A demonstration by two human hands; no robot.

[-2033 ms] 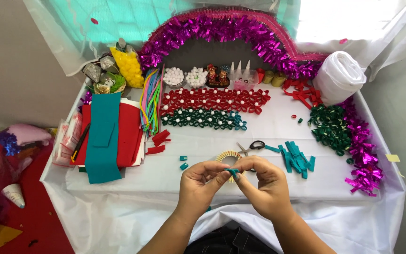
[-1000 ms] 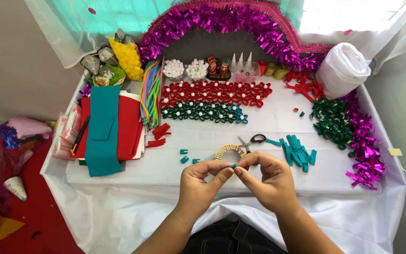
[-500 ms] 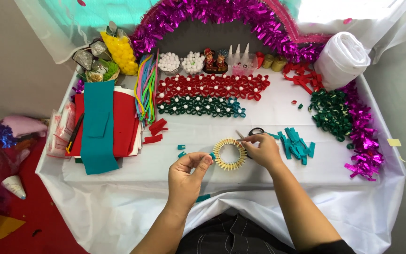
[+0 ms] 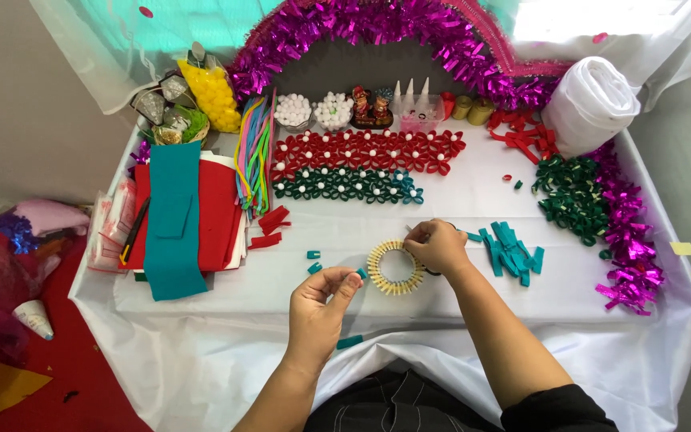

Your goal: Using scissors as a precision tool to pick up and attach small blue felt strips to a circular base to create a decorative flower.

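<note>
Two hands are at work in the head view, and both sit near the front edge of the white tabletop (image 4: 473, 192). Your left hand (image 4: 319, 308) pinches a small teal strip (image 4: 361, 274) between thumb and forefinger, its grip closed on that piece and held just beside the ring of clothespins (image 4: 394, 268), probably so the piece stays folded. Your right hand (image 4: 438, 245) rests curled at the ring's upper right edge; the fingers are bent inward and hide what lies under them, so I cannot tell whether that grip has hold of anything, though something dark peeks out beneath it. The ring lies flat between your two hands, close enough for either to reach. A pile of teal strips (image 4: 510, 252) waits just right of your right hand, likely kept there as ready stock. Rows of red flowers (image 4: 365, 150) and green flowers (image 4: 345, 185) lie farther back, well apart from your hands. Red and teal felt sheets (image 4: 181, 212) fill the left side, and purple tinsel (image 4: 629, 240) lines the right edge. Bare cloth in front of the ring leaves you room; one teal scrap (image 4: 349, 342) sits on the overhang near your lap.
</note>
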